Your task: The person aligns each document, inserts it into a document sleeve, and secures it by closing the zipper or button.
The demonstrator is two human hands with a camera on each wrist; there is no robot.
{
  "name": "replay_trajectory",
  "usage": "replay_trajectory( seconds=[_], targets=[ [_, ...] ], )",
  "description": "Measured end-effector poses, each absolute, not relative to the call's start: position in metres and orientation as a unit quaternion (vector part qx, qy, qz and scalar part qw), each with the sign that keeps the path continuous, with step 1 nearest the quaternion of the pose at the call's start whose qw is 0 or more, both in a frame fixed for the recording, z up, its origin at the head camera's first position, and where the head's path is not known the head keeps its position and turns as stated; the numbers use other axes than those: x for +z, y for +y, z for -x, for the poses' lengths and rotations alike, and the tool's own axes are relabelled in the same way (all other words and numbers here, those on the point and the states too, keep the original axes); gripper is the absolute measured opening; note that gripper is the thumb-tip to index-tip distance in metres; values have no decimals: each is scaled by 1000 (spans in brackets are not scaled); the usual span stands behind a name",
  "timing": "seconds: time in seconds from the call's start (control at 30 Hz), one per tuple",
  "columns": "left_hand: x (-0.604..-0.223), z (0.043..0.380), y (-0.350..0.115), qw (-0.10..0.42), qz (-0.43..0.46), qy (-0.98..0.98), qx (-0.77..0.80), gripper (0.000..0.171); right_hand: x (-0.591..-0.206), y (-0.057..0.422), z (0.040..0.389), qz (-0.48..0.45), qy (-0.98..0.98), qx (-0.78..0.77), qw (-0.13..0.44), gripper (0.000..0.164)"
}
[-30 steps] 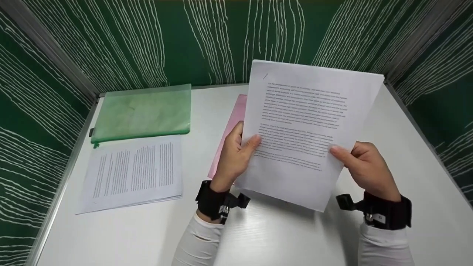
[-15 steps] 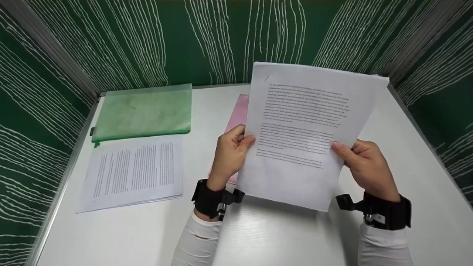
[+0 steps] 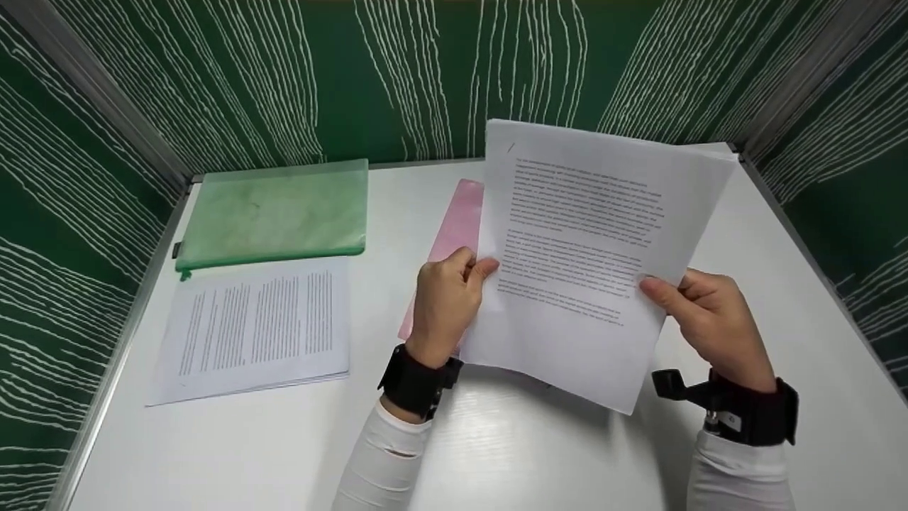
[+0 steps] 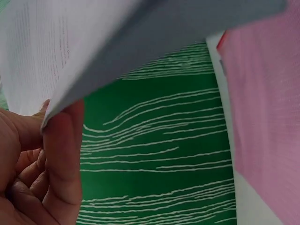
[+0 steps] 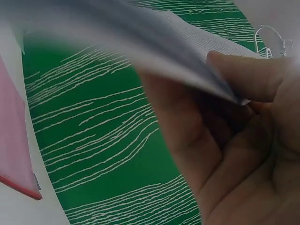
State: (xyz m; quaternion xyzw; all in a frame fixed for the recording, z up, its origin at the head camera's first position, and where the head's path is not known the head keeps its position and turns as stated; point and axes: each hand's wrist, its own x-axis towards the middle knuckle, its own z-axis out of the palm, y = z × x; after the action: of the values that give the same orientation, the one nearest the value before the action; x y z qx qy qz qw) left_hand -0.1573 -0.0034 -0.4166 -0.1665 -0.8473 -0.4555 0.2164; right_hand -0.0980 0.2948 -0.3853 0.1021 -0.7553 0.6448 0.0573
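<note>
A stack of printed paper sheets (image 3: 567,284) is held up above the table, tilted, with its text facing the person. On its left edge, my left hand (image 3: 447,301) pinches the sheets between thumb and curled fingers; the left wrist view shows the paper edge (image 4: 70,89) caught there. At the right edge my right hand (image 3: 713,319) grips them the same way, thumb on the front and fingers behind, as the right hand (image 5: 225,126) shows up close. The stack bends slightly near its lower edge. Behind it a pink zip folder (image 3: 454,227) lies partly hidden.
A green zip folder (image 3: 277,213) lies at the back left of the white table (image 3: 234,454). Just in front of it rests another printed paper stack (image 3: 255,333). Green panels with white lines (image 3: 397,78) stand around the table's back and sides.
The left hand first shifts outward along the paper's left edge, then moves slightly right again. The held sheets now bow more at the bottom. Both hands keep hold of them.
</note>
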Motion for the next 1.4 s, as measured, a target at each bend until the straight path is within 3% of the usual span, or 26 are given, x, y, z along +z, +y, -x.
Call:
replay_trajectory(
  seconds=[0.43,0.73,0.97,1.2,1.4],
  targets=[
    [-428,160,1,242,198,-848,-428,35,-381,293,101,-89,-727,669,125,23],
    [-437,162,17,168,234,-843,-455,27,-380,306,100,-47,-689,706,160,31],
    [-440,161,30,116,225,-863,-436,8,-379,326,97,-33,-644,748,154,36],
    [-449,151,47,30,237,-921,-308,14,-382,350,94,36,-652,739,166,36],
    [-467,135,68,38,248,-952,-175,18,-385,369,92,103,-661,725,163,34]
  ],
)
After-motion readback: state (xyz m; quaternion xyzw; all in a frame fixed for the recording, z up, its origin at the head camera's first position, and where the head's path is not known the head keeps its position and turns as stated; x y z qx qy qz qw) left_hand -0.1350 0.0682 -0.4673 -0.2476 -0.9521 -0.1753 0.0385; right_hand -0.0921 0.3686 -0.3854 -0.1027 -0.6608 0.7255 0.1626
